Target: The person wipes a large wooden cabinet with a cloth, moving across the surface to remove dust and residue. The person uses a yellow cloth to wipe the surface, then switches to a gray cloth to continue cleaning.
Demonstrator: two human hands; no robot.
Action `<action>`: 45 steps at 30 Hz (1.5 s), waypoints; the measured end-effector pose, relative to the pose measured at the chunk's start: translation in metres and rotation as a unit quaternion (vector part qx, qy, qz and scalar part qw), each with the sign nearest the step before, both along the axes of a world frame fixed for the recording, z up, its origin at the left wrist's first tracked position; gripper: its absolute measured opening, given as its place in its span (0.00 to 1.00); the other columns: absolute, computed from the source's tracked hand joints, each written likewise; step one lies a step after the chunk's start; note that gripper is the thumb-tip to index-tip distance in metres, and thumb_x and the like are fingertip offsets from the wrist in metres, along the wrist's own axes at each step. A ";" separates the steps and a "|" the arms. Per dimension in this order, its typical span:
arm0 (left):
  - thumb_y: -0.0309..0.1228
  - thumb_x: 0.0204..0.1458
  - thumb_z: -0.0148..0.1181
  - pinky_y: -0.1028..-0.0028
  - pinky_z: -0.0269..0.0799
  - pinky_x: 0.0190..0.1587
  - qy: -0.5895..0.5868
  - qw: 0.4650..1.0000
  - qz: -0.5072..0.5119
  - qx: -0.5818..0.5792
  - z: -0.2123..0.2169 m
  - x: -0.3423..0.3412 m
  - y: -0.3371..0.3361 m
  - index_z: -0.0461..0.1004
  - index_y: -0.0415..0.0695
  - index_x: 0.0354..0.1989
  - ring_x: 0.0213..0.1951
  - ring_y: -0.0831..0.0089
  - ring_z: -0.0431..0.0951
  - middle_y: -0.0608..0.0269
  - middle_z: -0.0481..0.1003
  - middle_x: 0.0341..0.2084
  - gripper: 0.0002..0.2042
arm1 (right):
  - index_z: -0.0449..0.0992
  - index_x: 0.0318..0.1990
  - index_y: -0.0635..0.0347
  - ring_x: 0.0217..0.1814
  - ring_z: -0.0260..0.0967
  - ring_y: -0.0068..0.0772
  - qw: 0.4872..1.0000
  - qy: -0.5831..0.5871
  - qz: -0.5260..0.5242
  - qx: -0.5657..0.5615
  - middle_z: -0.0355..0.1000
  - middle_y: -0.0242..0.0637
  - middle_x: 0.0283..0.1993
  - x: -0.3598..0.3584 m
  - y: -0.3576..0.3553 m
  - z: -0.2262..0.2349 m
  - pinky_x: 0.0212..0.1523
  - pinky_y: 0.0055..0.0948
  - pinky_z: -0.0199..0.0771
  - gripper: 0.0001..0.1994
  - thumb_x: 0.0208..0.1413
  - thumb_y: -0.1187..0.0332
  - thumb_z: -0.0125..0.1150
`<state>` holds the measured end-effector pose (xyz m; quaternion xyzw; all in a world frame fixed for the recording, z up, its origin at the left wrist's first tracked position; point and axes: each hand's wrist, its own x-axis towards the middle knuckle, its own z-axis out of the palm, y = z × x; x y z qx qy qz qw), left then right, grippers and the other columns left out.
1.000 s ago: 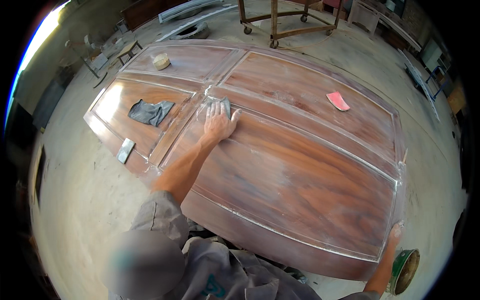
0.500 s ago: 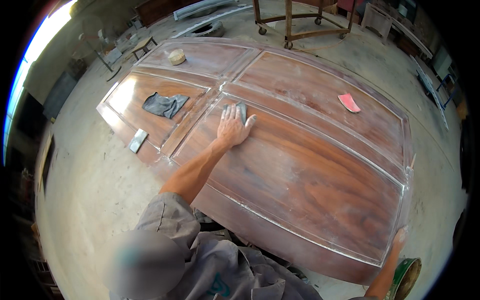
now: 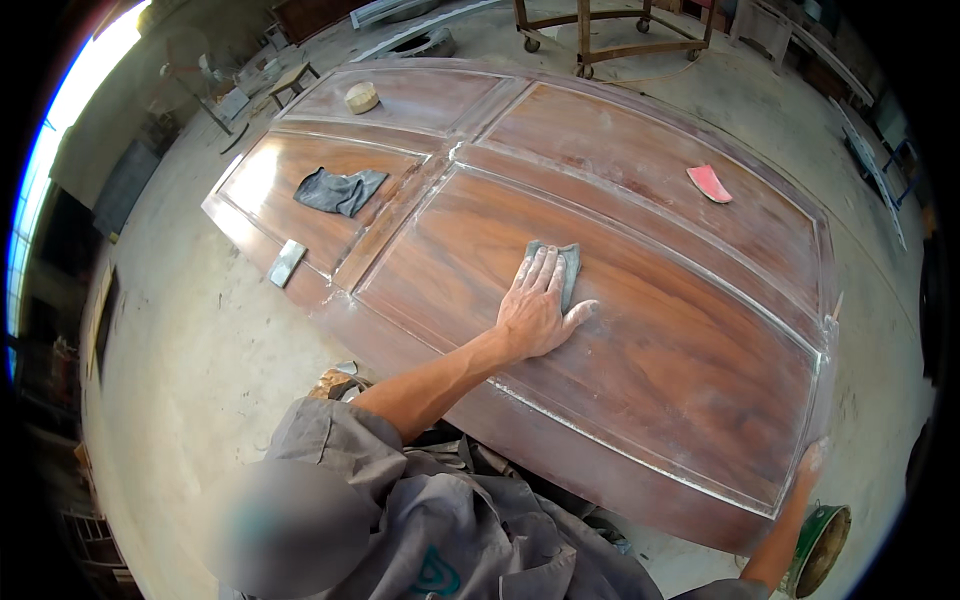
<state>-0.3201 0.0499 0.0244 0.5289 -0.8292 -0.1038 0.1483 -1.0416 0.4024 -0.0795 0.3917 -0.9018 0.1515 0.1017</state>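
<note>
Left hand [image 3: 537, 310] is lying flat, fingers spread, pressing a grey pad [image 3: 560, 266] onto the door's [image 3: 640, 370] big middle panel, well clear of every edge. Right hand [image 3: 812, 462] is resting at the door's near right corner; can't tell its grip. Also sitting on the door: one grey rag [image 3: 338, 189], one pink pad [image 3: 709, 182], one round block [image 3: 361, 97].

Left hand [image 3: 537, 305] flat, fingers spread

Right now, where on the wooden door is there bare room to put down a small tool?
The panel right of the left hand and its grey sanding pad is bare. So is the panel left of the pink pad. The grey rag crowds its panel.
</note>
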 end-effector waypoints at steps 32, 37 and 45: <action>0.61 0.67 0.40 0.54 0.42 0.76 -0.014 0.986 0.163 -0.022 0.003 0.142 -0.033 0.57 0.23 0.69 0.75 0.42 0.50 0.31 0.55 0.71 0.44 | 0.71 0.59 0.75 0.60 0.67 0.67 0.998 -0.053 -0.035 0.020 0.72 0.66 0.57 -0.024 0.010 0.016 0.60 0.51 0.65 0.33 0.71 0.48 0.36; 0.58 0.66 0.44 0.55 0.41 0.77 -0.025 0.996 0.077 -0.026 0.006 0.042 0.061 0.56 0.22 0.69 0.76 0.42 0.49 0.29 0.55 0.71 0.43 | 0.71 0.60 0.74 0.61 0.67 0.67 0.987 -0.133 -0.091 0.017 0.72 0.66 0.58 0.014 -0.025 -0.001 0.60 0.52 0.65 0.33 0.71 0.49 0.36; 0.58 0.67 0.41 0.54 0.42 0.77 -0.042 0.978 0.206 -0.015 0.011 0.156 0.000 0.55 0.25 0.71 0.75 0.42 0.49 0.32 0.55 0.72 0.42 | 0.69 0.63 0.72 0.64 0.66 0.65 0.994 -0.095 -0.041 0.023 0.70 0.65 0.61 -0.035 0.003 -0.021 0.63 0.49 0.64 0.29 0.70 0.53 0.38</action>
